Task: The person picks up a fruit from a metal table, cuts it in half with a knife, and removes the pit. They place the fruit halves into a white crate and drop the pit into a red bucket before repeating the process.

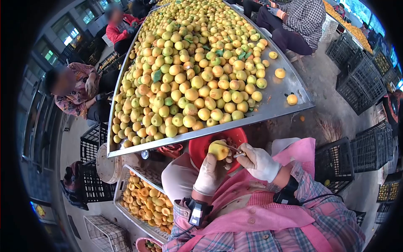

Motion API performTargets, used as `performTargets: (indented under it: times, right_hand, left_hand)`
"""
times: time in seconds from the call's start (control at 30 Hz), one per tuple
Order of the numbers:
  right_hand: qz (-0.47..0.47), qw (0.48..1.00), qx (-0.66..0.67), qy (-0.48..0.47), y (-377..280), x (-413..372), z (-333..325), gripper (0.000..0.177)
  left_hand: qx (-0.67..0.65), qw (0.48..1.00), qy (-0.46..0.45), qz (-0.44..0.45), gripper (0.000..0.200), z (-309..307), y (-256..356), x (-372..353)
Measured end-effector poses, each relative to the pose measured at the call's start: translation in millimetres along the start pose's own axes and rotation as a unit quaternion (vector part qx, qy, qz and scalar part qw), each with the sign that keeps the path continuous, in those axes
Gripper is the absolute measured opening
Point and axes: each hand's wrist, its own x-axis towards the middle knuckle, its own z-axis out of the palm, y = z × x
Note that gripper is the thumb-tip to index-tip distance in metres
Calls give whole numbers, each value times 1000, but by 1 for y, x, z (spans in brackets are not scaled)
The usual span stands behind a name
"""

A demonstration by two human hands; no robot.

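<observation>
A yellow apricot [218, 150] sits in the gloved fingers of my left hand [208, 176], above a red basin [196, 149]. My right hand [261, 163], also in a pale glove, is closed around a small pitting tool [239, 154] with a thin curved end. That thin end reaches across to the right side of the apricot. Below both hands, the basin holds brownish pieces, partly hidden by my fingers. Beside my left knee, a white crate [121, 197] is filled with orange halved apricots [147, 203].
A metal-edged table [289, 90] heaped with whole apricots [184, 80] stands in front of me. People sit along both its sides. Black crates [333, 161] are at my right, with more black crates [94, 180] and a white bucket [108, 164] at my left.
</observation>
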Motion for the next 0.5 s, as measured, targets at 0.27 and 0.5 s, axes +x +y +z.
performTargets:
  times: [0.27, 0.5]
  right_hand:
    - [17, 995, -93, 23, -9, -6, 3, 27]
    - [2, 987, -162, 13, -10, -13, -1, 28]
  left_hand:
    - [117, 993, 16, 8, 66, 7, -6, 1]
    - [346, 935, 25, 73, 63, 35, 7, -1]
